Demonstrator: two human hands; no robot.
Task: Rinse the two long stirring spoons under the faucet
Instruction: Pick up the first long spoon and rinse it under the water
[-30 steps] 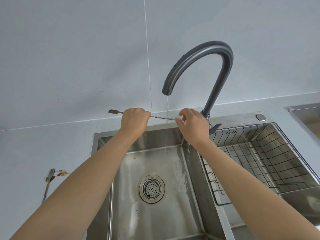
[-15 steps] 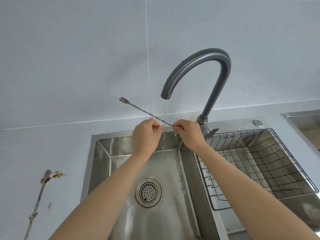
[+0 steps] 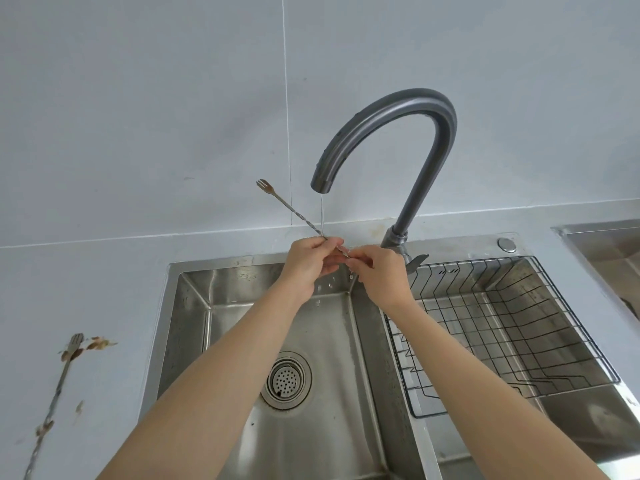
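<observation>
Pinching the twisted shaft of the stirring spoon [image 3: 294,211] between thumb and curled fingers, the left hand [image 3: 310,263] sat above the left basin of the sink [image 3: 187,323]; the right hand [image 3: 377,275] met it just to the right, its fingers likewise bent and closed on the lower part of the same shaft, so that the two hands were touching or nearly so. The spoon slanted up and to the left out of the left hand, its small forked end raised in front of the wall tile; its other end was hidden inside the hands. A thin stream of water [image 3: 321,213] fell from the spout of the grey arched faucet [image 3: 415,98] and struck the shaft right where it entered the left hand's grip; a few drops showed below the hands. Beneath the forearms lay the round drain strainer [image 3: 286,378]; a black wire basket [image 3: 519,306] sat in the right basin. The second spoon [image 3: 55,400] lay on the counter [image 3: 104,289] well to the left of the sink, forked end away from the person, with brown stains [image 3: 102,344] beside that end and further smears along its length.
</observation>
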